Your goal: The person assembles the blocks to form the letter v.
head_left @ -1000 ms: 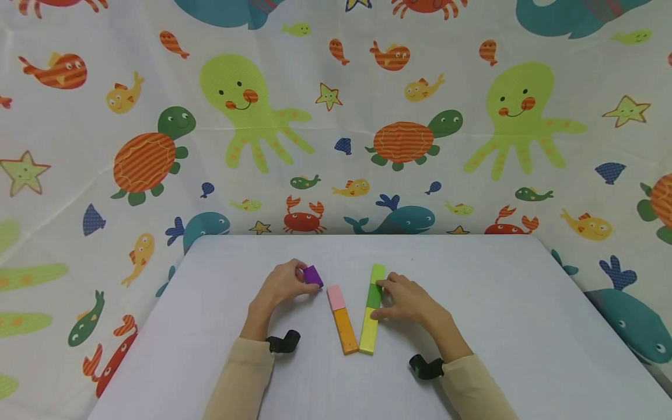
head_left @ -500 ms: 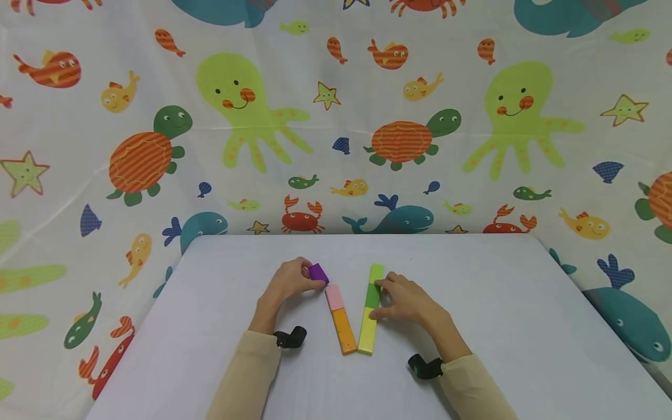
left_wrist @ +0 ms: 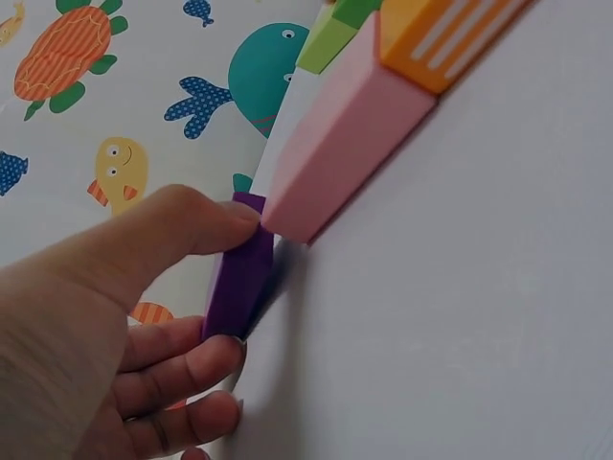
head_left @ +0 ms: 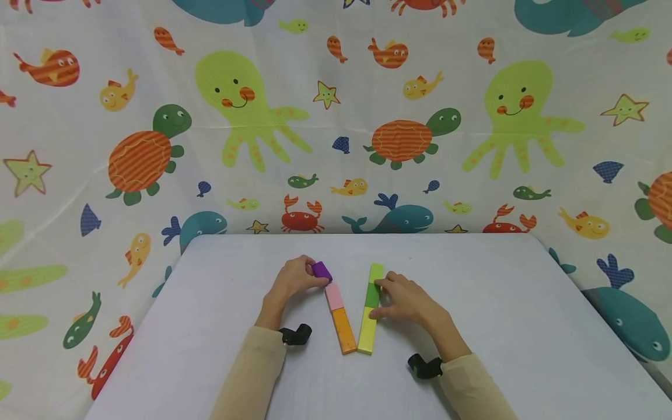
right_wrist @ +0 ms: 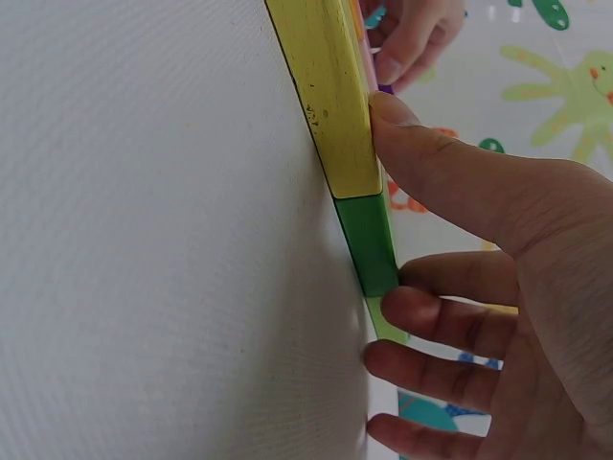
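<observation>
My left hand (head_left: 294,277) pinches a small purple block (head_left: 322,270) between thumb and fingers. In the left wrist view the purple block (left_wrist: 238,278) is close to the near end of the pink block (left_wrist: 350,134); whether they touch I cannot tell. An orange block (head_left: 343,331) continues the line below the pink one. My right hand (head_left: 406,298) rests its fingertips along a second line, made of a yellow block (head_left: 367,333), a green block (head_left: 373,296) and a light green block (head_left: 376,272). Its thumb touches the yellow block, and its fingers lie beside the green ones.
Both lines of blocks lie on a white table (head_left: 525,303) and meet at their near ends, forming a V. Behind the table hangs a cloth (head_left: 325,46) printed with sea animals. A small black camera (head_left: 297,335) sits on the left wrist, another camera (head_left: 424,367) on the right.
My left hand has moved right and slightly away from me, bringing the purple block to the far end of the pink one. The right hand has stayed in place.
</observation>
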Motion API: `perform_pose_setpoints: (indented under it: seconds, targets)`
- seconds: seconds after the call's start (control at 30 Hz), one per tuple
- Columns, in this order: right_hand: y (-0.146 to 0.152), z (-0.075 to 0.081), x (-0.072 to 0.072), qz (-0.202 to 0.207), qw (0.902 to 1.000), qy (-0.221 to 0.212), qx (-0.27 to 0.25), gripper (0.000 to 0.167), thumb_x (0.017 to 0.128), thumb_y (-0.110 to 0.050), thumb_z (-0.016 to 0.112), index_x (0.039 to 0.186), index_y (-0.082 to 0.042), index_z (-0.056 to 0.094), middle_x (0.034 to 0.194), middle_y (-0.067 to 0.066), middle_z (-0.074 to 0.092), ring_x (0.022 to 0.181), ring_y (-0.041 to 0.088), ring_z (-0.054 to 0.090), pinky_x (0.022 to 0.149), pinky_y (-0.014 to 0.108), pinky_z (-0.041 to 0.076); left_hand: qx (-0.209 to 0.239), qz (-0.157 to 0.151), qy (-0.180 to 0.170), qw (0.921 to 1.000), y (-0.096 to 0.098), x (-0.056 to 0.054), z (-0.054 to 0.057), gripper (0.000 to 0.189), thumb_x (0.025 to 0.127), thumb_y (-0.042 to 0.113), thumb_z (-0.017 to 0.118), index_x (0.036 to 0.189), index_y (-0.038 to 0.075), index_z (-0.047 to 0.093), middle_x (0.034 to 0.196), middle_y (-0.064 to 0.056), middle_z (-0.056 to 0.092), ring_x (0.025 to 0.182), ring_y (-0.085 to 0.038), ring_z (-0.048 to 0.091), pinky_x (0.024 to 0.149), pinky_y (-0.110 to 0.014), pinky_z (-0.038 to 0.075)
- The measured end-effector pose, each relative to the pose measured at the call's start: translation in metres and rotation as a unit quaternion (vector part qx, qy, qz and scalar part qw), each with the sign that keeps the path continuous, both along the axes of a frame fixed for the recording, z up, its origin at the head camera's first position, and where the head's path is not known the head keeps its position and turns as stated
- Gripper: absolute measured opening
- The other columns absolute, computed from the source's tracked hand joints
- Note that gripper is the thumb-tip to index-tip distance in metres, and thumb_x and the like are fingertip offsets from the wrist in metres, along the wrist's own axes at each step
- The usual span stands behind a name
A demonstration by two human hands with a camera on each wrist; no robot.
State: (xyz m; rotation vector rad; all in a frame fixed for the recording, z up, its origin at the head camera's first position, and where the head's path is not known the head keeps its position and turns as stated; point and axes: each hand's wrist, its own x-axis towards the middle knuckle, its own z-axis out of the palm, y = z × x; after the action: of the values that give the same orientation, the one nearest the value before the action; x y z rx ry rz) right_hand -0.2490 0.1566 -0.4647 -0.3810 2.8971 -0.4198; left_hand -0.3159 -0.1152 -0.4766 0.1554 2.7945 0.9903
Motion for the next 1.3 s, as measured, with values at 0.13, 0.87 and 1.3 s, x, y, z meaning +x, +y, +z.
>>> perform_pose_setpoints:
  seconds: [0.13, 0.87, 1.3]
  targets:
    - [0.0001, 0.0001, 0.0008, 0.001, 1.0, 0.0, -0.001, 0.082, 0.073, -0.058, 0.082, 0.137, -0.012, 0.061, 0.125, 0.006, 0.06, 0.109, 0.021, 0.056, 0.102, 0.046, 0.05, 0.003, -0.003, -0.006, 1.0, 0.0022, 0.0004, 0.0005, 0.062, 0.079, 0.039, 0.083, 0.125, 0.005, 0.06, 0.1, -0.008, 0.065, 0.093, -0.022, 0.058, 0.086, -0.037, 0.054]
    - [0.0011, 0.0002, 0.0001, 0.006, 1.0, 0.001, 0.003, 0.082, 0.073, -0.06, 0.081, 0.137, -0.013, 0.061, 0.118, 0.002, 0.06, 0.104, 0.018, 0.055, 0.1, 0.043, 0.05, 0.02, -0.005, 0.002, 0.9998, 0.0023, -0.0018, -0.0039, 0.059, 0.084, 0.041, 0.079, 0.129, 0.008, 0.06, 0.099, -0.006, 0.065, 0.092, -0.021, 0.057, 0.084, -0.036, 0.053]
    - [0.0009, 0.0018, 0.0011, 0.006, 1.0, 0.0, 0.0, 0.082, 0.073, -0.059, 0.082, 0.137, -0.012, 0.061, 0.119, 0.003, 0.06, 0.104, 0.018, 0.055, 0.1, 0.043, 0.05, 0.034, -0.004, 0.005, 0.9994, 0.0022, 0.001, -0.0046, 0.052, 0.087, 0.036, 0.078, 0.128, 0.008, 0.062, 0.098, -0.006, 0.066, 0.09, -0.02, 0.057, 0.085, -0.036, 0.053]
